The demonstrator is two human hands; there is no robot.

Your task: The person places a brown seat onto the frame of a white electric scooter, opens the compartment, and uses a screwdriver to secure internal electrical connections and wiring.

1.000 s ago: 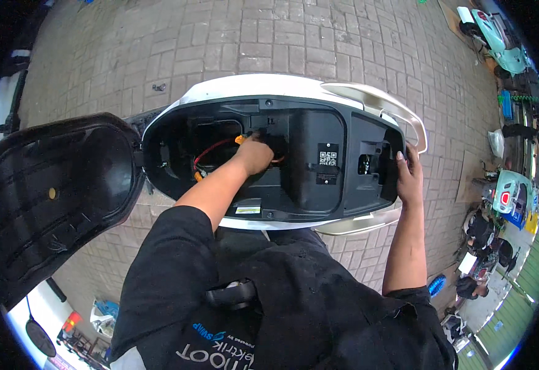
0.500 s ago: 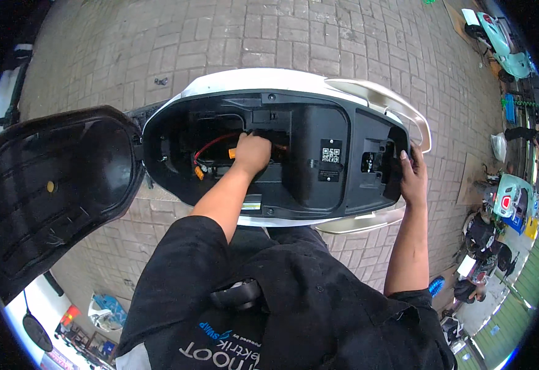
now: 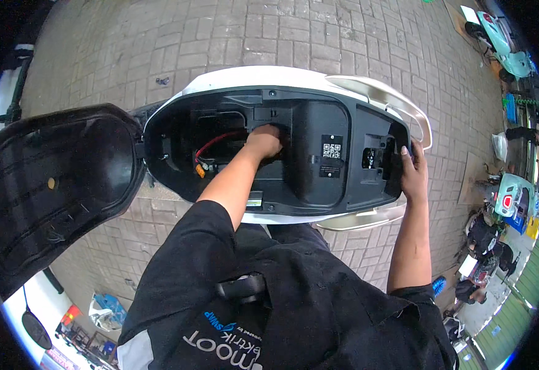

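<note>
paving (image 3: 251, 37) all round, grey brick. on it, below us, a white scooter (image 3: 251, 76), set crosswise, tail to our right. we see no stand from above; if the scooter is poorly braced, we judge that a hard lean on the tail could rock it.

raised seat (image 3: 47, 191) hinged at the left end, underside showing. a knock there might, we think, swing it back toward the left forearm.

storage well (image 3: 319, 185) open, black, deep. pale gold grab rail (image 3: 377, 90) along its far side at the tail.

left hand (image 3: 264, 142) reaches down into the middle of the well. fingers hidden by the back of the hand and by shadow; we cannot tell how far they are open or what, if anything, they have hold of. working blind, it could scrape knuckles or tug the wrong lead.

right hand (image 3: 415, 172) laid on the tail's rear edge, thumb and fingers slightly parted; whether it grips or only rests, we cannot tell.

red cable (image 3: 213, 141) arcs left of the left wrist, inside the well. a leftward sweep of that forearm could snag it and strain its end.

orange connector (image 3: 200, 172) near the cable's left end, apart from both hands. we would worry about dirt or a bent contact if knocked.
</note>
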